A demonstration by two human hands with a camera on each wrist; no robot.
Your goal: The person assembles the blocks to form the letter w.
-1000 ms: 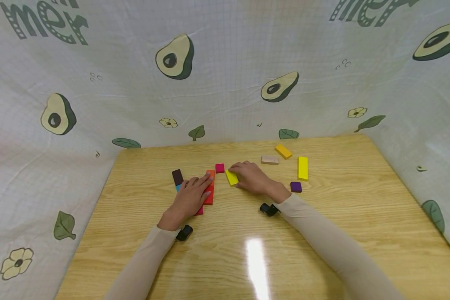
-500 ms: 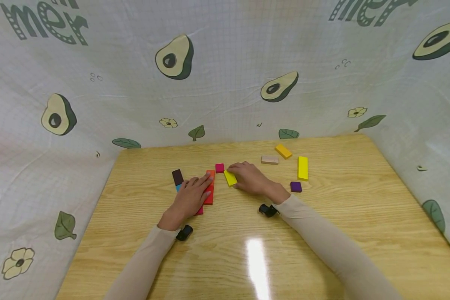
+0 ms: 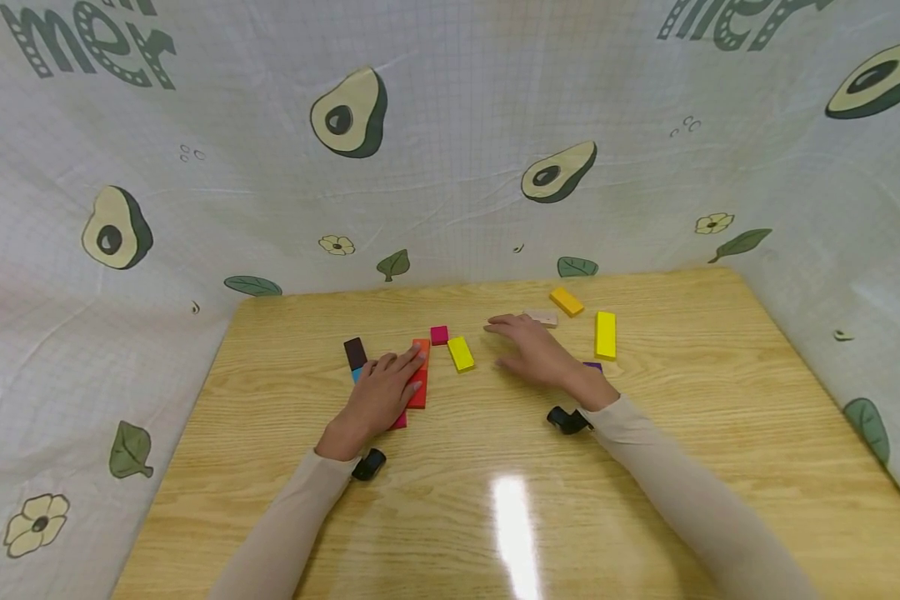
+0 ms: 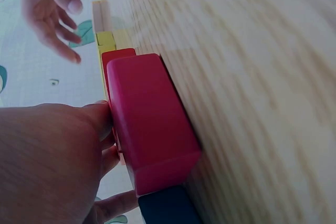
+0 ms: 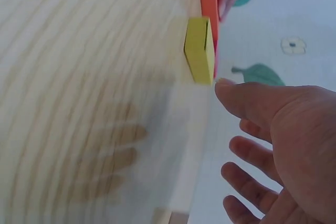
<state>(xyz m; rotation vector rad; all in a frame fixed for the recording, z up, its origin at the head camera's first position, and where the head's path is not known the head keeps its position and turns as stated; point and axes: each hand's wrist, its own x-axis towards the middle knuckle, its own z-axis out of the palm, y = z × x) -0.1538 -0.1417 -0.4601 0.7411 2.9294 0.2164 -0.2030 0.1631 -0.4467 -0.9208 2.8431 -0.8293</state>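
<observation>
My left hand point(image 3: 378, 396) rests over a group of flat blocks, its fingers laid across the orange block point(image 3: 422, 347) and the red block point(image 3: 417, 398). A pink block point(image 4: 149, 108) lies under that hand, close by the thumb in the left wrist view, with a dark blue block point(image 4: 169, 205) against its end. To the right, my right hand point(image 3: 536, 354) hovers over the table holding nothing, its fingers loosely spread. The short yellow block point(image 3: 461, 354) lies apart from it, tilted, between the two hands. Beside that block sits a small pink-red square block point(image 3: 439, 335).
A dark brown block point(image 3: 355, 353) and a bright blue block point(image 3: 356, 375) show left of the left hand. Behind and right of the right hand lie a pale wooden block point(image 3: 546, 319), an amber block point(image 3: 566, 302), a long yellow block point(image 3: 605, 336) and a partly hidden purple block point(image 3: 595, 366).
My right hand first slid the short yellow block slightly left, then let go and drew back to the right, now overlapping the pale and purple blocks. The left hand has stayed put.
</observation>
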